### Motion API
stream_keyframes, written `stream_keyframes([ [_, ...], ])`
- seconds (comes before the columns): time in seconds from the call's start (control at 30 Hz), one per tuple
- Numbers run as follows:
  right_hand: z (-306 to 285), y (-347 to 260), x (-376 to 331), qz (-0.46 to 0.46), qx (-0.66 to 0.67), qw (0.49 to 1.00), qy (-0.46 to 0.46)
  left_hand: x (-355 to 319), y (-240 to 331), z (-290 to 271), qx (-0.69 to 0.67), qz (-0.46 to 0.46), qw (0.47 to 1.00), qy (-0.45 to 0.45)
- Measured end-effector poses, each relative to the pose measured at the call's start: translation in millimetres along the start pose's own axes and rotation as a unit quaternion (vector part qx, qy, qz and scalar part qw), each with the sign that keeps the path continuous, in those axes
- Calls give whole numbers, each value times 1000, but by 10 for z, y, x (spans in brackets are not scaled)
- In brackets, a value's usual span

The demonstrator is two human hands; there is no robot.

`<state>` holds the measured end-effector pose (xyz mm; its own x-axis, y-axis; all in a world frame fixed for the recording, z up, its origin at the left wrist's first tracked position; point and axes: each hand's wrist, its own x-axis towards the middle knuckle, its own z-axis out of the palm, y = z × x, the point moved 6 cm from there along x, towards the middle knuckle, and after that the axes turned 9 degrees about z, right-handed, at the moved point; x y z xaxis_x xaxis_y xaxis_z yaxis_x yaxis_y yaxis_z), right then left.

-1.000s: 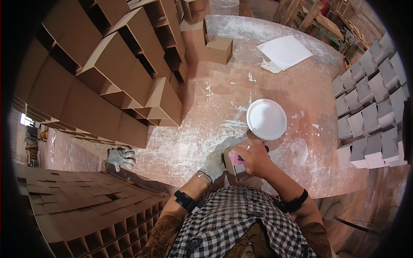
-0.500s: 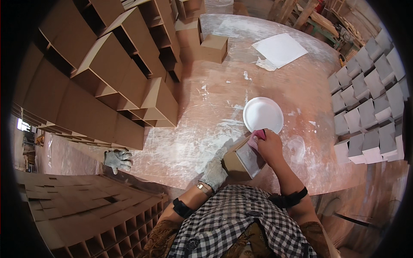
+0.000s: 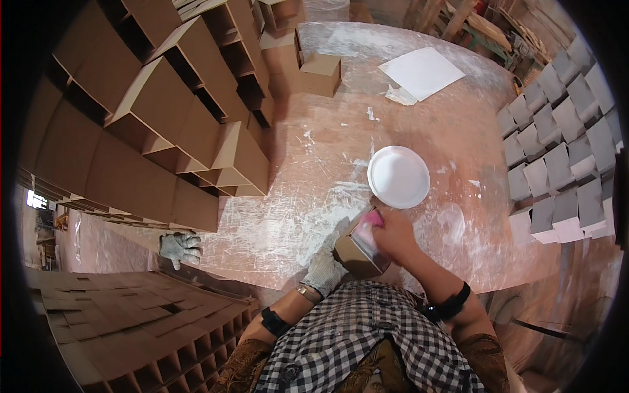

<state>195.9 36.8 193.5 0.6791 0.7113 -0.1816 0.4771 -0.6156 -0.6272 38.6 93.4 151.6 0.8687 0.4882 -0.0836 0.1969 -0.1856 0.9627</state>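
Observation:
My left hand (image 3: 325, 270), in a pale knitted work glove, grips the left side of a small brown fibreboard box (image 3: 354, 259) close to my apron. The box is tilted, and the side facing right is coated whitish. My bare right hand (image 3: 397, 237) is closed on a pink cloth (image 3: 372, 220), pressing it against that whitish side. My fingers partly hide the cloth. Just beyond the box, a round white dish (image 3: 398, 177) lies on the table; white matter shows inside it.
Stacked brown boxes (image 3: 167, 124) rise along the left, with another box (image 3: 321, 74) behind. A grey glove (image 3: 180, 247) lies at the left edge. White sheets (image 3: 422, 73) rest at the back of the stained table (image 3: 314, 157). Grey-white boxes (image 3: 557, 150) stand stacked at right.
My right hand has moved down and slightly left, away from the dish's rim, drawing the pink cloth along the box's coated side. My left hand still holds the box.

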Motion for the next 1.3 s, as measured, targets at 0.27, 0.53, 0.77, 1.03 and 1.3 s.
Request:
stream_keyframes([
  [0.27, -132, 281, 193, 82, -4, 997, 6, -40, -369, 284, -637, -132, 757, 60],
  [0.53, 82, 99, -120, -164, -10, 982, -94, 305, -669, -110, -204, 32, 957, -204],
  [0.77, -5, -30, -341, -302, 0, 949, -93, 682, -326, 132, -360, -227, 902, -67],
  [1.03, -103, -327, -348, -332, -60, 940, 55, 532, -661, 54, -158, -32, 987, -7],
  [1.3, -141, -89, -139, -143, 77, 969, 187, 617, -855, -23, -385, -92, 893, 213],
])
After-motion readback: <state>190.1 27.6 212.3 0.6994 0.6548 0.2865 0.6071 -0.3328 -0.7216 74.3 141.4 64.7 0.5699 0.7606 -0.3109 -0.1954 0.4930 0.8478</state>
